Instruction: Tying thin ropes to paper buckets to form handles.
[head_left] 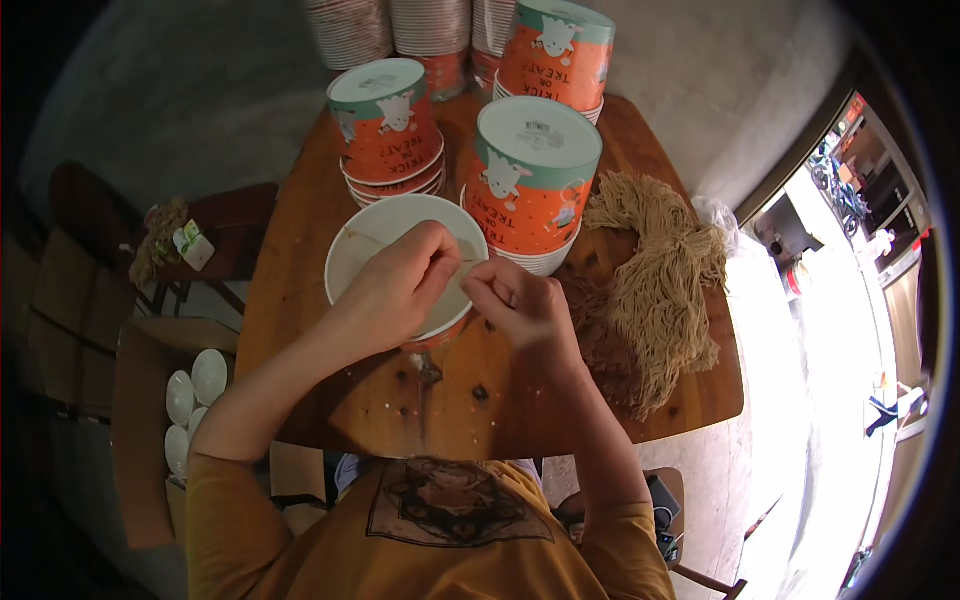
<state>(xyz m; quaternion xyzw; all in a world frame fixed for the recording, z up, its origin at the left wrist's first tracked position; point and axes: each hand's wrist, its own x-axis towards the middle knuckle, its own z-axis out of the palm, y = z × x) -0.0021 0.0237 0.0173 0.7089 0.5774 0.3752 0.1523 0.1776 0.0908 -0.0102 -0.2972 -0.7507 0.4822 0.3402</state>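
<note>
While both hands meet over an open paper bucket, a thin strand passes between them.

Nearest, the left hand (395,290) and right hand (520,305) each pinch a thin strand (466,264) at the white bucket's (385,232) rim, seemingly to hold it taut. Just right lies a tan string bundle (655,285), within reach. Farther back on the wooden table (300,300), upturned orange bucket stacks (530,185) stand.
</note>
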